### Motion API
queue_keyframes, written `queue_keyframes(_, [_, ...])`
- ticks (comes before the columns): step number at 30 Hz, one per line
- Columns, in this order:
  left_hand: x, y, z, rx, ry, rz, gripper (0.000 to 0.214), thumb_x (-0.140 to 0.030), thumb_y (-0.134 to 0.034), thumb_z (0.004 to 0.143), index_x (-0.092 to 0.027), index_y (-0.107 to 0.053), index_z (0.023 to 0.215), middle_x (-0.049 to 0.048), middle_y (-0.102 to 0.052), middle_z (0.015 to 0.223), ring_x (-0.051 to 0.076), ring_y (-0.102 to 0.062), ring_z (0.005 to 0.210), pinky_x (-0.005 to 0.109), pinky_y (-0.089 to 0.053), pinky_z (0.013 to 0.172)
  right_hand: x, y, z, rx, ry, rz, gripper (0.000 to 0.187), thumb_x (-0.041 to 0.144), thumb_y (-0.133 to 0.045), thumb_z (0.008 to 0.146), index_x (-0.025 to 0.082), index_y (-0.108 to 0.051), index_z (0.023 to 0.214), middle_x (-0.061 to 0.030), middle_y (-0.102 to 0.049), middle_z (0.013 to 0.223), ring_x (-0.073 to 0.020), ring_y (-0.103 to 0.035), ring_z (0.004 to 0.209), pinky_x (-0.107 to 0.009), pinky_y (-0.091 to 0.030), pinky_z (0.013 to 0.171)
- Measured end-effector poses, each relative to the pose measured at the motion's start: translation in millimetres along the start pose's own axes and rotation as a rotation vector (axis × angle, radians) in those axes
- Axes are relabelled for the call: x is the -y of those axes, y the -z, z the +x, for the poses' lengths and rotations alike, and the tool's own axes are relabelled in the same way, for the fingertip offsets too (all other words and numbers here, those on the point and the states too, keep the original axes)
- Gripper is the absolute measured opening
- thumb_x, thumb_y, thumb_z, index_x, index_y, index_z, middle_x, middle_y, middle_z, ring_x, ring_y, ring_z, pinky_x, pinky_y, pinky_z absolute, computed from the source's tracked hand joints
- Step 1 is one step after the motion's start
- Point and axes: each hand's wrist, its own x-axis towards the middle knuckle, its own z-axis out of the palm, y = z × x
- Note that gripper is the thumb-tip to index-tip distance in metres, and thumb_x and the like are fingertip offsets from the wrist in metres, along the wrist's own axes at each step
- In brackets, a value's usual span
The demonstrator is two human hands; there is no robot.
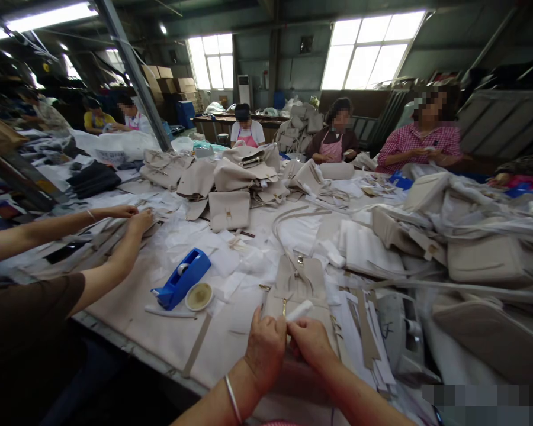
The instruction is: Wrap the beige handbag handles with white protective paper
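Observation:
My left hand (263, 349) and my right hand (311, 343) meet low in the middle of the view, both closed round a small white roll of paper or tape (299, 310). A silver bangle sits on my left wrist. Just beyond my hands lies a beige handbag (298, 283) with gold hardware, flat on the table. My fingers are pinched together on the white roll above the bag's near end.
A blue tape dispenser (181, 278) and a round lid (199, 296) lie to the left. A co-worker's arms (111, 248) reach in from the left. Beige bags (229, 177) and white wrapping are piled across the table (128, 307); several people sit along the far side.

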Motion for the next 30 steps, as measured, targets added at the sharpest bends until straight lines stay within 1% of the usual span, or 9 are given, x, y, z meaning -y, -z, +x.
queue_keyframes(2, [1, -1.2, -1, -0.004, 0.014, 0.020, 0.037, -0.003, -0.046, 0.087, -0.011, -0.056, 0.122, 0.0039, -0.065, 0.074, 0.021, -0.063, 0.072, 0.055, -0.045, 0.099, 0, -1, 1, -0.003, -0.005, 0.004, 0.022, 0.028, -0.057, 0.072, 0.020, -0.052, 0.052, 0.0035, -0.049, 0.039, -0.0115, -0.045, 0.033, -0.023, -0.029, 0.036])
queue_keyframes(4, [2, -1.5, 0, 0.027, 0.002, 0.038, 0.046, -0.004, -0.046, 0.088, -0.015, -0.051, 0.133, 0.0032, -0.065, 0.075, 0.021, -0.064, 0.074, 0.055, -0.046, 0.098, -2, -1, 2, -0.004, 0.007, 0.009, 0.024, 0.030, -0.058, 0.072, 0.020, -0.051, 0.051, 0.0033, -0.049, 0.040, -0.0115, -0.045, 0.033, -0.023, -0.029, 0.036])
queue_keyframes(9, [5, -0.9, 5, 0.098, 0.054, -0.011, 0.024, -0.011, -0.052, 0.088, -0.016, -0.065, 0.108, 0.0061, -0.068, 0.080, 0.025, -0.065, 0.080, 0.055, -0.048, 0.093, -5, 3, -1, 0.038, 0.071, 0.023, 0.026, 0.035, -0.059, 0.073, 0.017, -0.058, 0.054, 0.0024, -0.051, 0.042, -0.0097, -0.043, 0.035, -0.023, -0.027, 0.038])
queue_keyframes(13, [5, 0.8, 11, 0.174, 0.141, -0.133, 0.017, -0.014, -0.051, 0.088, -0.016, -0.066, 0.079, 0.0086, -0.068, 0.076, 0.026, -0.064, 0.077, 0.041, -0.050, 0.077, -6, 6, -7, 0.051, 0.079, 0.100, 0.022, 0.034, -0.060, 0.072, 0.014, -0.066, 0.065, 0.0021, -0.053, 0.048, -0.0083, -0.040, 0.039, -0.023, -0.026, 0.040])
queue_keyframes(16, [6, 4.7, 15, 0.233, 0.271, -0.312, 0.023, -0.015, -0.046, 0.088, -0.017, -0.067, 0.078, 0.0085, -0.070, 0.078, 0.023, -0.064, 0.077, 0.033, -0.045, 0.070, -6, 7, -7, 0.032, 0.075, 0.100, 0.021, 0.032, -0.060, 0.072, 0.013, -0.070, 0.074, 0.0011, -0.057, 0.051, -0.0093, -0.040, 0.040, -0.024, -0.029, 0.042])
queue_keyframes(19, [10, 9.7, 21, 0.310, 0.419, -0.603, 0.025, -0.020, -0.045, 0.088, -0.017, -0.069, 0.082, 0.0062, -0.070, 0.078, 0.019, -0.063, 0.075, 0.029, -0.043, 0.068, -7, 10, -1, -0.007, 0.147, -0.001, 0.019, 0.030, -0.059, 0.073, 0.014, -0.070, 0.075, -0.0029, -0.065, 0.059, -0.0150, -0.054, 0.051, -0.026, -0.039, 0.051])
queue_keyframes(22, [16, 14.2, 27, 0.406, 0.467, -0.925, 0.027, -0.027, -0.048, 0.088, -0.014, -0.070, 0.081, 0.0043, -0.068, 0.075, 0.017, -0.060, 0.073, 0.026, -0.041, 0.066, -10, 12, 6, -0.059, 0.272, -0.160, 0.018, 0.030, -0.058, 0.076, 0.016, -0.067, 0.068, -0.0056, -0.070, 0.067, -0.0206, -0.063, 0.067, -0.030, -0.043, 0.064])
queue_keyframes(25, [22, 18.7, 30, 0.466, 0.482, -1.183, 0.031, -0.036, -0.051, 0.089, -0.013, -0.071, 0.082, 0.0035, -0.065, 0.077, 0.016, -0.055, 0.072, 0.024, -0.040, 0.066, -13, 14, 12, -0.098, 0.320, -0.252, 0.021, 0.033, -0.057, 0.079, 0.017, -0.063, 0.067, -0.0058, -0.069, 0.068, -0.0211, -0.062, 0.068, -0.031, -0.042, 0.065])
queue_keyframes(30, [30, 23.8, 26, 0.500, 0.582, -1.398, 0.040, -0.051, -0.060, 0.085, -0.012, -0.069, 0.091, 0.0016, -0.059, 0.074, 0.013, -0.049, 0.068, 0.022, -0.037, 0.063, -10, 13, 12, 0.038, 0.327, -0.077, 0.021, 0.032, -0.060, 0.080, 0.014, -0.069, 0.075, -0.0062, -0.072, 0.072, -0.0202, -0.064, 0.070, -0.028, -0.043, 0.065])
